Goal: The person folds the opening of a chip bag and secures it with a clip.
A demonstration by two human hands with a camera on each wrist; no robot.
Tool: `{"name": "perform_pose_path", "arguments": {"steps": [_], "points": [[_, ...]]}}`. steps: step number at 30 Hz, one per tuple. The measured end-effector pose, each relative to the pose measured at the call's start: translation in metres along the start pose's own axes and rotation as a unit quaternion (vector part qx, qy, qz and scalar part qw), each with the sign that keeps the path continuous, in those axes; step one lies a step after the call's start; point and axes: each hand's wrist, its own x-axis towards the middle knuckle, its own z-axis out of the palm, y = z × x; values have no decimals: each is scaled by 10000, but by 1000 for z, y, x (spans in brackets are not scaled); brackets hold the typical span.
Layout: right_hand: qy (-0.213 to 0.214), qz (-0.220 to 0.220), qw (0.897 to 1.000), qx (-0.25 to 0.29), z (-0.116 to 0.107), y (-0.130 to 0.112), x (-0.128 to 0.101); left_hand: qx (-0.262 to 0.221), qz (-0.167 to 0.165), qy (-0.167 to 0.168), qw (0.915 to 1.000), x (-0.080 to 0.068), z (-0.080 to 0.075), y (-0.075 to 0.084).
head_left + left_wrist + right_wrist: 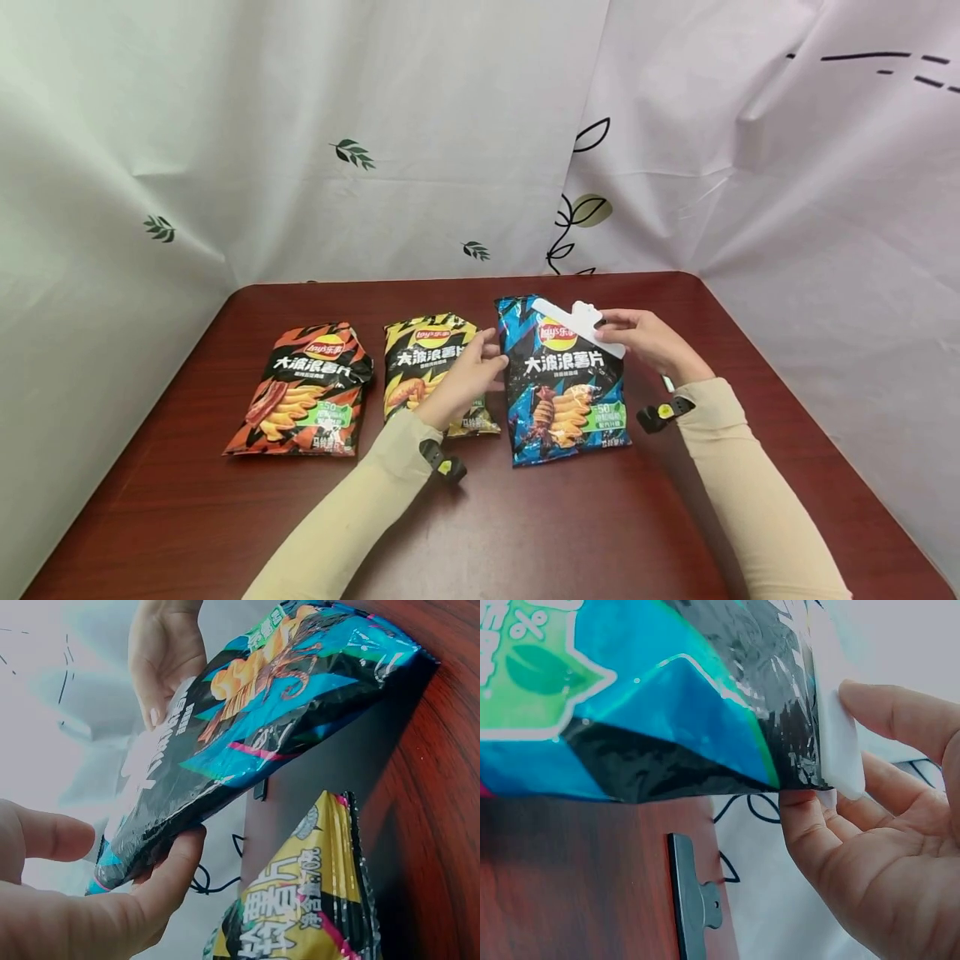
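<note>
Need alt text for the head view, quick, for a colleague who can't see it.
Two hands hold a blue chip bag on a dark red table: the right hand grips a white clip at its top, the left hand pinches its left edge. An orange bag and a yellow bag lie left.

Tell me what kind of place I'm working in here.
Probably a staged recording setup, not a real kitchen or shop. A dark red table is walled in by white leaf-print sheets, and three chip bags lie in a row: orange, yellow and blue.
</note>
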Motion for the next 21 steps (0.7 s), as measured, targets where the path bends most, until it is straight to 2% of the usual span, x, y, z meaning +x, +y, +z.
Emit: {"name": "perform_pose_path", "arguments": {"steps": [10,15,21], "points": [[89,98,9998,-171,-2,2,15,-222,-10,-58,9997,5,1,-4],[184,121,9988,-443,-2,2,19,-152,-66,-49,9999,8,3,-4],[258,215,9983,-486,-1,4,26,-125,-118,-26,9998,12,7,-4]]}}
